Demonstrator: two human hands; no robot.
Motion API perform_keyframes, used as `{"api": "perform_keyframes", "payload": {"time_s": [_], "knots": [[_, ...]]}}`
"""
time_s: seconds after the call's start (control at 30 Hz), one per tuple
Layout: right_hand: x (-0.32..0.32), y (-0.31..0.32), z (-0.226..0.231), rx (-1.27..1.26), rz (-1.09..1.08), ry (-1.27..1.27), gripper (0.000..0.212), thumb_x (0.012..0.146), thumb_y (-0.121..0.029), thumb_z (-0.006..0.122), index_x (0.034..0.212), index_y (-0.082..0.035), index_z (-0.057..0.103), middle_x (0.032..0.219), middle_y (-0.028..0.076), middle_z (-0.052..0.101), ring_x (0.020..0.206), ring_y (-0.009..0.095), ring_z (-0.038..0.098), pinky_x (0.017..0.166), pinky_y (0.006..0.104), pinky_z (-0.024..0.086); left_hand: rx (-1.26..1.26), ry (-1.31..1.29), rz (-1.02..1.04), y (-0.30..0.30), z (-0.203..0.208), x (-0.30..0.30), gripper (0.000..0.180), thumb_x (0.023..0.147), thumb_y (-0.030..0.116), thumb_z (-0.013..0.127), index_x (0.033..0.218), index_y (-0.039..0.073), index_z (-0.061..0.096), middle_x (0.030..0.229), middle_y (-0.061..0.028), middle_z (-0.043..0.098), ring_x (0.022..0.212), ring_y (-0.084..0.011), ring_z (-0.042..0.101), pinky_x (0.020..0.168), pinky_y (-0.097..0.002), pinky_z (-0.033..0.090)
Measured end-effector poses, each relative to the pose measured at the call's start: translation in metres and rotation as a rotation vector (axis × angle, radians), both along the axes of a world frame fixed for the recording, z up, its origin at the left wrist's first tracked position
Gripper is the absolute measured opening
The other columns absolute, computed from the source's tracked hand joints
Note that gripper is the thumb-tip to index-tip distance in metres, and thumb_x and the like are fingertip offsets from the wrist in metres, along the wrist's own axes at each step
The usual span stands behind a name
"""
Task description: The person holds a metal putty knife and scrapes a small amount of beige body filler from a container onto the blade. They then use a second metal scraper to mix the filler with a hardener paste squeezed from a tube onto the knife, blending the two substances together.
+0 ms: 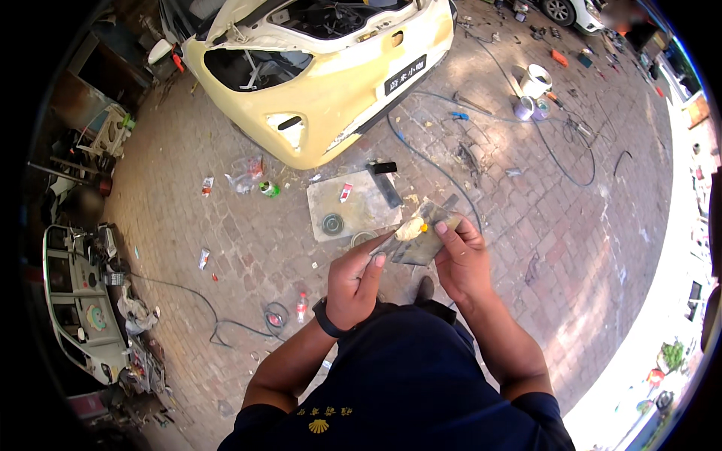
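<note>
In front of my body, my left hand point(353, 288) pinches a thin flat scraper point(388, 244) between thumb and fingers. My right hand point(464, 263) grips a dark, worn flat plate point(423, 249), its thumb on top and the fingers beneath. A lump of pale yellow putty point(410, 228) lies where scraper and plate meet, with a small bright yellow dab at its side. Just beyond my hands, a grey board point(331, 197) on the ground carries a round lid, a small red-and-white packet and a dark phone-like object at its far corner.
A car body point(342, 101) coated in pale yellow stands ahead. Hoses point(444, 169) snake over the brick paving. A white bucket point(535, 80) and tins are at the far right. A red-labelled bottle point(301, 307) stands near my left elbow; a car door point(83, 308) is at far left.
</note>
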State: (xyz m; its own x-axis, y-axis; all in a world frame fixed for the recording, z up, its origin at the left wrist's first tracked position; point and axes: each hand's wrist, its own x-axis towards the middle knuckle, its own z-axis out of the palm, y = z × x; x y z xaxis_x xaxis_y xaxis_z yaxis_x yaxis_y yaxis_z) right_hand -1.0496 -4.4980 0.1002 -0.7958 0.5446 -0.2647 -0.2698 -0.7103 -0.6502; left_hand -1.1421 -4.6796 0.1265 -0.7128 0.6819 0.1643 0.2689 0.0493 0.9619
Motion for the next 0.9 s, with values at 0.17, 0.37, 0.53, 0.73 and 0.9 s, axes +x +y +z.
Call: {"api": "perform_keyframes", "payload": {"time_s": [0.17,0.37,0.53,0.73,0.9], "knots": [[-0.001,-0.001,0.008,0.022,0.034,0.043,0.018,0.101,-0.003,0.065,0.119,-0.001,0.067,0.116,0.008,0.072,0.109,0.017,0.066,0.097,0.0339,0.053,-0.043,0.156,-0.061,0.002,0.01,-0.003,0.034,0.102,0.006,0.057,0.135,-0.002,0.064,0.114,-0.0247,0.072,0.098,-0.0351,0.073,0.086,-0.0342,0.054],[0.005,0.006,0.017,0.221,0.003,0.172,0.017,0.099,-0.001,0.065,0.116,0.0,0.067,0.112,0.011,0.069,0.107,0.02,0.065,0.095,0.0341,0.051,-0.116,0.207,-0.07,0.001,0.005,-0.002,0.031,0.103,0.008,0.057,0.131,-0.001,0.065,0.097,-0.021,0.071,0.081,-0.0299,0.069,0.075,-0.0341,0.053],[0.013,0.032,0.029,0.723,-0.132,0.434,0.016,0.097,-0.001,0.067,0.113,0.002,0.068,0.11,0.016,0.064,0.107,0.028,0.063,0.098,0.041,0.049,-0.086,-0.104,0.02,-0.009,-0.01,-0.002,0.026,0.11,0.015,0.052,0.119,-0.004,0.066,0.09,-0.0049,0.067,0.078,-0.0098,0.056,0.073,-0.0265,0.047],[0.022,0.001,0.016,0.265,-0.058,0.336,0.024,0.101,-0.006,0.064,0.123,0.003,0.068,0.12,0.016,0.063,0.115,0.026,0.061,0.103,0.0399,0.047,-0.068,-0.035,0.057,0.001,0.012,-0.002,0.023,0.11,0.017,0.051,0.102,-0.002,0.062,0.074,0.0005,0.053,0.07,-0.0058,0.04,0.062,-0.0259,0.037],[0.026,0.001,0.002,0.417,0.056,0.361,0.026,0.103,-0.009,0.062,0.126,0.004,0.067,0.12,0.016,0.061,0.1,0.019,0.057,0.087,0.0313,0.044,-0.081,0.114,0.161,0.001,0.029,-0.001,0.021,0.106,0.013,0.056,0.09,-0.001,0.054,0.063,-0.0149,0.047,0.052,-0.0233,0.041,0.052,-0.0358,0.037]]}}
